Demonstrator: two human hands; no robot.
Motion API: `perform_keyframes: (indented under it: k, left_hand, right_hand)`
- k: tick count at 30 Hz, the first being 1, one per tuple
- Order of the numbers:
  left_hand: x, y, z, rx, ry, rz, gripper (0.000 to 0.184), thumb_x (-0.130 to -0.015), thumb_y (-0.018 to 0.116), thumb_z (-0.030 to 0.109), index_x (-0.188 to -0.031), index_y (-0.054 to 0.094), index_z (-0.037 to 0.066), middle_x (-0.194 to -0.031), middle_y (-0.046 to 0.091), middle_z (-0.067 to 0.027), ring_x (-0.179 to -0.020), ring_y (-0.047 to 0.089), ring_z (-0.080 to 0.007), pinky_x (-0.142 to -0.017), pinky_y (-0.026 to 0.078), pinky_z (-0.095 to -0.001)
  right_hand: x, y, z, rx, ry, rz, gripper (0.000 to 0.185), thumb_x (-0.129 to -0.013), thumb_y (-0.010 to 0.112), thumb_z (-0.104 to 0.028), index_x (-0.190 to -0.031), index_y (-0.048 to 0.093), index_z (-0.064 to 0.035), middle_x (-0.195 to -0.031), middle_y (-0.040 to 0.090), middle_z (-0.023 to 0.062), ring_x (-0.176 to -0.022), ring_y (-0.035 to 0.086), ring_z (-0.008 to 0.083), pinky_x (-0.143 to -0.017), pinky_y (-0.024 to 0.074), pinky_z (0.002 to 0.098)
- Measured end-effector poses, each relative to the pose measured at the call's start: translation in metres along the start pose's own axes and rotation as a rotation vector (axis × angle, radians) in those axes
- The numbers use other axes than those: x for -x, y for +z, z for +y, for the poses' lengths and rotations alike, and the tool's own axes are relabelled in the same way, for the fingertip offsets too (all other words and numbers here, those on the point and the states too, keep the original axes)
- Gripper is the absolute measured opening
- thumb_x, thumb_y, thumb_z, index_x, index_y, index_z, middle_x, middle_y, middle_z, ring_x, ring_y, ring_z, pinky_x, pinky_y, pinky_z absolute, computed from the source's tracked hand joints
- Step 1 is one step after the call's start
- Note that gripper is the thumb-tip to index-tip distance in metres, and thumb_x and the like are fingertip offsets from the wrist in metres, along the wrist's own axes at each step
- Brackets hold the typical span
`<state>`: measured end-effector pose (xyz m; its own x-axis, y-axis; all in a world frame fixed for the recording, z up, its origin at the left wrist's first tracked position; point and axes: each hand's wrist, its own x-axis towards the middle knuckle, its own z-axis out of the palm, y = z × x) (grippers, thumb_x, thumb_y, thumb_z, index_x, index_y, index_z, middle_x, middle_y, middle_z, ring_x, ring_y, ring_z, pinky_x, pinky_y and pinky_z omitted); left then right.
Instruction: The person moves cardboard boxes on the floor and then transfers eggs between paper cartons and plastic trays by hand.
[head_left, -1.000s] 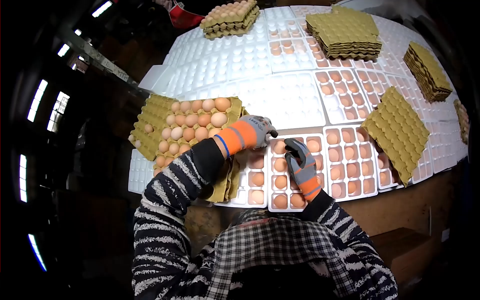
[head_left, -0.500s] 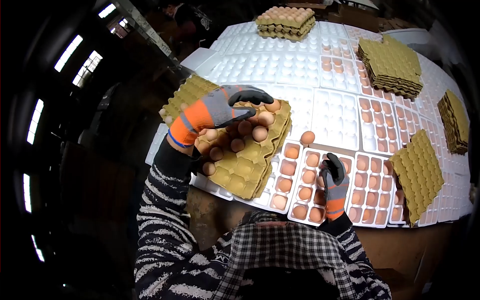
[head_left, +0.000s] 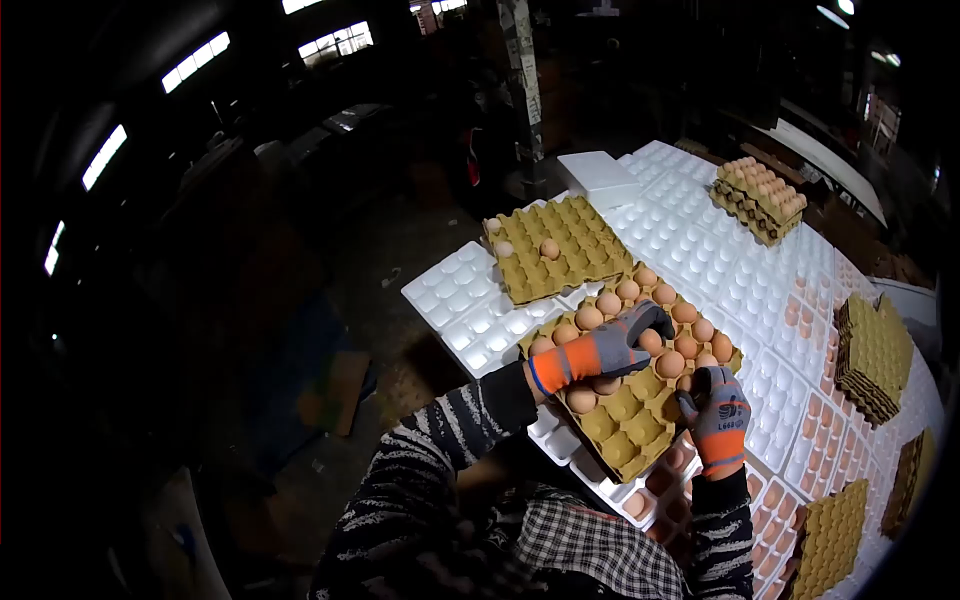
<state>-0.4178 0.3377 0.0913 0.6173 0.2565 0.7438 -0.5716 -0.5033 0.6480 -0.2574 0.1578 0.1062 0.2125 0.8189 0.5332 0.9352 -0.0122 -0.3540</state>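
A pulp egg tray (head_left: pixel 625 425) with brown eggs in its far rows and bare cups at its near corner lies before me. My left hand (head_left: pixel 635 338), in a grey and orange glove, reaches over its middle, with thumb and fingers closed around a brown egg (head_left: pixel 650 343). At the tray's right edge, my gloved right hand (head_left: pixel 718 412) has its fingers curled in against an egg (head_left: pixel 685 383) that they partly cover. Below this hand, white foam trays (head_left: pixel 772 520) holding eggs are partly hidden by my arm.
Another pulp tray (head_left: pixel 565 235) with a few eggs sits at the far left. Stacked full trays (head_left: pixel 760 200) stand at the back. Pulp tray stacks (head_left: pixel 872 355) and a tilted pulp tray (head_left: pixel 832 540) are on the right. White foam trays (head_left: pixel 690 240) cover the table; a white foam block (head_left: pixel 598 180) lies behind.
My view has swung left. My right hand has moved from the foam tray to the pulp tray's right edge. My left hand's fingers have closed on an egg. The loose egg is no longer visible.
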Motion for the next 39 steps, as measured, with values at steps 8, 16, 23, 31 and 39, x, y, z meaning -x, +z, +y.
perform_keyframes:
  k: [8,16,23,31,39]
  left_hand:
    - [-0.022,0.036,-0.020,-1.013,-0.207,-0.593,0.023,-0.087,0.064,0.024,-0.108,0.066,0.016,-0.119,0.062,-0.0082,-0.111,0.060,-0.0280,-0.091,0.047,-0.0410]
    - [-0.058,-0.041,0.054,0.000,-0.867,-0.056,0.045,-0.087,0.067,0.022,-0.128,0.056,0.006,-0.114,0.065,-0.0079,-0.100,0.064,-0.0180,-0.076,0.055,-0.0287]
    - [-0.070,-0.052,-0.003,-0.835,-0.387,-0.557,0.037,-0.083,0.070,0.025,-0.119,0.068,0.015,-0.133,0.053,-0.0071,-0.109,0.061,-0.0282,-0.092,0.052,-0.0388]
    - [-0.097,-0.033,-0.022,-1.217,-0.377,-0.926,0.039,-0.084,0.070,0.040,-0.117,0.074,0.021,-0.143,0.048,-0.0045,-0.113,0.056,-0.0316,-0.097,0.049,-0.0396]
    - [-0.091,-0.032,-0.033,-1.155,-0.505,-0.783,0.047,-0.077,0.074,0.050,-0.114,0.076,0.022,-0.147,0.044,-0.0028,-0.118,0.053,-0.0320,-0.101,0.048,-0.0395]
  right_hand:
    - [-0.005,-0.017,0.049,-0.715,0.409,0.072,0.045,-0.082,0.068,-0.009,-0.126,0.060,-0.0046,-0.113,0.064,0.0075,-0.100,0.065,0.0175,-0.078,0.0545,0.0323]
    - [-0.026,0.002,0.023,0.155,0.235,-0.174,0.045,-0.079,0.076,-0.025,-0.120,0.061,-0.0133,-0.110,0.065,0.0121,-0.097,0.066,0.0340,-0.080,0.0539,0.0421]
    - [-0.041,-0.021,0.032,-1.040,0.409,0.152,0.052,-0.081,0.073,-0.014,-0.130,0.061,-0.0012,-0.121,0.064,0.0067,-0.104,0.063,0.0166,-0.093,0.0519,0.0294]
    - [-0.096,0.020,-0.033,0.620,0.282,-0.579,0.029,-0.087,0.065,-0.032,-0.109,0.071,-0.0137,-0.114,0.060,0.0154,-0.100,0.067,0.0291,-0.082,0.0542,0.0402]
    - [-0.032,-0.086,0.042,-0.419,0.663,-0.147,0.048,-0.080,0.081,-0.039,-0.115,0.072,-0.0063,-0.096,0.072,0.0074,-0.088,0.068,0.0153,-0.076,0.0545,0.0302]
